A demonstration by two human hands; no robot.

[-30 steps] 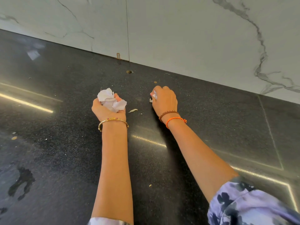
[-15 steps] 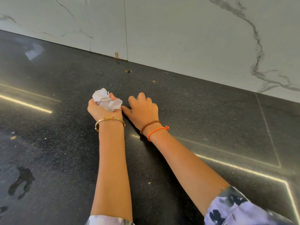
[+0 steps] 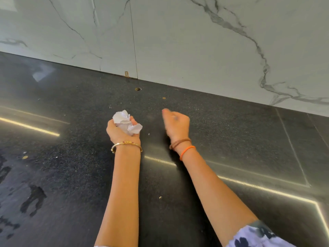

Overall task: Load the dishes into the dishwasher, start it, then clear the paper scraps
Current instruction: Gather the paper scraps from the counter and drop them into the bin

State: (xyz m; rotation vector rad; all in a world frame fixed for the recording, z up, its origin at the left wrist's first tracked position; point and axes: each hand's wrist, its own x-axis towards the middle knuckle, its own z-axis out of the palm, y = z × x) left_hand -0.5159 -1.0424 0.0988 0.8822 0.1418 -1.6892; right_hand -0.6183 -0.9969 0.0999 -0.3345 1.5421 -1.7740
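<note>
Fingers (image 3: 132, 120) of the left hand (image 3: 121, 130) curl round a paper wad (image 3: 124, 121); the right hand (image 3: 176, 124) is blurred, its fingers curled, and whether they hold anything cannot be told.

Both hands hover over the dark counter (image 3: 231, 139), mid-depth, well short of the marble wall (image 3: 195, 41) at its back edge. Small scraps (image 3: 160, 197) lie between the forearms. Bare counter stretches right; wet patches (image 3: 33, 198) mark the near left.
</note>
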